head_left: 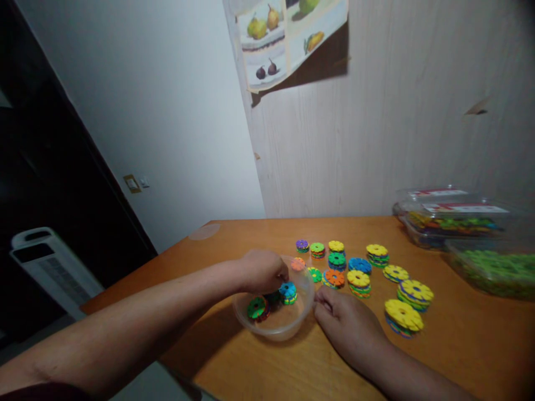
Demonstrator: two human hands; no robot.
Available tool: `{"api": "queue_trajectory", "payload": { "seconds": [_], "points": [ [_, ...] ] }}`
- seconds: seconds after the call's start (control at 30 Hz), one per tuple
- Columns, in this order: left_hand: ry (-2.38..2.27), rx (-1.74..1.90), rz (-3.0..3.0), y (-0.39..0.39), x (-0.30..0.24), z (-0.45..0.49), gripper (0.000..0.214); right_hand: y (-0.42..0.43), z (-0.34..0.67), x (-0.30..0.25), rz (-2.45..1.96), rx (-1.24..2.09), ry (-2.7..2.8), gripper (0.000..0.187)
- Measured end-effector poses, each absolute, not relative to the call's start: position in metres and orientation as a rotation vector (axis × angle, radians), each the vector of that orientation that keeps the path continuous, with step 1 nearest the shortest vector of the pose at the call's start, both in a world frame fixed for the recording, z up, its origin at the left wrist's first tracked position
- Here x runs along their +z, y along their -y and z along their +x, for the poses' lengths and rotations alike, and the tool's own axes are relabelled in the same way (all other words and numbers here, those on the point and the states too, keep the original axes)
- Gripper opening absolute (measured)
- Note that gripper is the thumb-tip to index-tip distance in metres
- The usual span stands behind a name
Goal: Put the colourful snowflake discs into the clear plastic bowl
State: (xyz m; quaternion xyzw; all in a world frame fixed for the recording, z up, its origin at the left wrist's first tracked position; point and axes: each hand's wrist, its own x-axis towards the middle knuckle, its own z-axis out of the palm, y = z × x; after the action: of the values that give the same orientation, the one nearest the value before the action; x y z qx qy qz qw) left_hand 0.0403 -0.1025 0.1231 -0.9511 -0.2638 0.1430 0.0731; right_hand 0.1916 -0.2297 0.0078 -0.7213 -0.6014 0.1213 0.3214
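A clear plastic bowl [278, 334] stands near the table's front with several stacks of notched, flower-shaped plastic discs in it. Among them are a green-topped stack [258, 308] and a blue-topped stack [288, 292]. My left hand [264, 271] reaches over the far left rim into the bowl, its fingers bent down close beside the blue-topped stack. Those fingertips are partly hidden, and what they pinch cannot be made out. My right hand [349, 317] rests on the table in a loose fist, knuckles against or very near the bowl's right side.
Several disc stacks stand right of the bowl, including a yellow-topped stack [403, 316] and an orange-topped stack [333, 278]. Clear boxes of discs [455, 223] sit at the back right. A round clear lid [204, 231] lies at the back left edge.
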Motion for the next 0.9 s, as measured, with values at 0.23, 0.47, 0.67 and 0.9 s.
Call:
{"api": "queue_trajectory", "payload": {
  "seconds": [0.23,0.47,0.67,0.9],
  "points": [
    [0.751,0.512,-2.965,0.102,0.121,0.038,0.029,0.229,0.191,0.006,-1.886,0.323,1.573,0.019],
    [0.831,0.120,-3.101,0.056,0.148,0.041,0.031,0.227,0.190,0.005,-1.889,0.314,1.548,0.018],
    [0.858,0.131,-3.086,0.008,0.146,0.079,0.030,0.225,0.190,0.005,-1.891,0.334,1.513,0.021],
    [0.604,0.417,-3.031,-0.007,0.128,0.131,0.053,0.224,0.189,0.001,-1.916,0.317,1.503,0.023]
  ]
}}
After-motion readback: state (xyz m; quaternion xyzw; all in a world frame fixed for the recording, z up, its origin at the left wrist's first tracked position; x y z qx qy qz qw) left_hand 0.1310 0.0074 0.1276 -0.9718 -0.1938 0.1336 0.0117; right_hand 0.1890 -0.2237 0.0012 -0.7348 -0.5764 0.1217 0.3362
